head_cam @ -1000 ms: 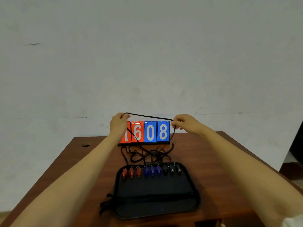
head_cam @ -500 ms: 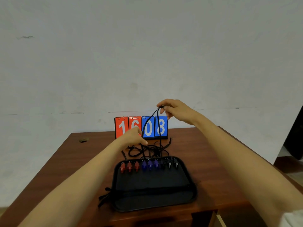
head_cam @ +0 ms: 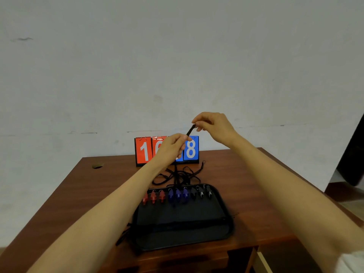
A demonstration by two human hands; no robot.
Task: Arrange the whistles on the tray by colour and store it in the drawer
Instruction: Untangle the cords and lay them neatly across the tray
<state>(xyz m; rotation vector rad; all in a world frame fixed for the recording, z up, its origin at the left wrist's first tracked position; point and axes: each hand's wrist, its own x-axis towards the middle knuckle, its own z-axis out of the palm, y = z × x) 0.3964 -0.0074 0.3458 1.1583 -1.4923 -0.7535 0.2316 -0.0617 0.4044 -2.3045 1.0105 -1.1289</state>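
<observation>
Both hands were up above the counter (head_cam: 78,186), and the fingers of the right hand (head_cam: 213,127) and left hand (head_cam: 173,147) pinched a black cord (head_cam: 190,131) between them. Below the fingers, red, blue and black whistles (head_cam: 177,195) sat in a row on the black tray (head_cam: 183,225).

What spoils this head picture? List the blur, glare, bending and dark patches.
Head view: soft all over, and the whistles are smeared, detail lost. The hands are slightly blurred around the cord. Faint glare streaks the top of the scoreboard. The wide lens stretches the forearms and bows the table edges. The black tray reads as one dark mass; flat, dim light, weak shadows.
</observation>
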